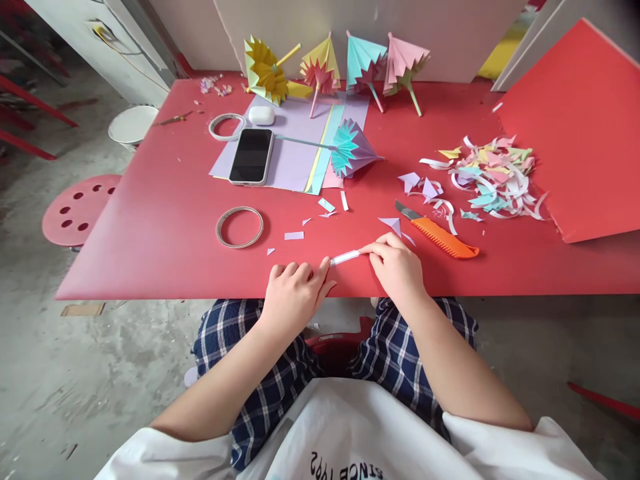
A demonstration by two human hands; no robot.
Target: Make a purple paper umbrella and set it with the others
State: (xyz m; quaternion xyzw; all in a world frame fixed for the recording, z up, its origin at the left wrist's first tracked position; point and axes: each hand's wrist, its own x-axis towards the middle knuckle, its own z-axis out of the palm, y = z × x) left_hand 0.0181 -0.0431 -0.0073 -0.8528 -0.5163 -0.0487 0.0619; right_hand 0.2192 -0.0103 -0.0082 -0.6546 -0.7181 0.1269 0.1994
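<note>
Near the front edge of the table, a narrow white paper strip (345, 257) lies between my two hands. My left hand (296, 288) holds its left end with the index fingertip, the other fingers curled and the thumb below. At the right end, my right hand (397, 265) presses the strip with thumb and index finger close together. An orange utility knife (443, 238) rests to the right, its blade out. Purple paper scraps (391, 225) lie just beyond my right hand. A roll of tape (239, 227) lies flat beyond my left hand.
Several folded paper umbrellas (367, 57) stand along the back; a purple-and-blue one (353, 150) lies on purple sheets (295, 167). Nearby are a phone (251, 157), a white case (262, 116) and another tape roll (227, 127). Paper cuttings (495, 177) pile beside a red board (580, 133).
</note>
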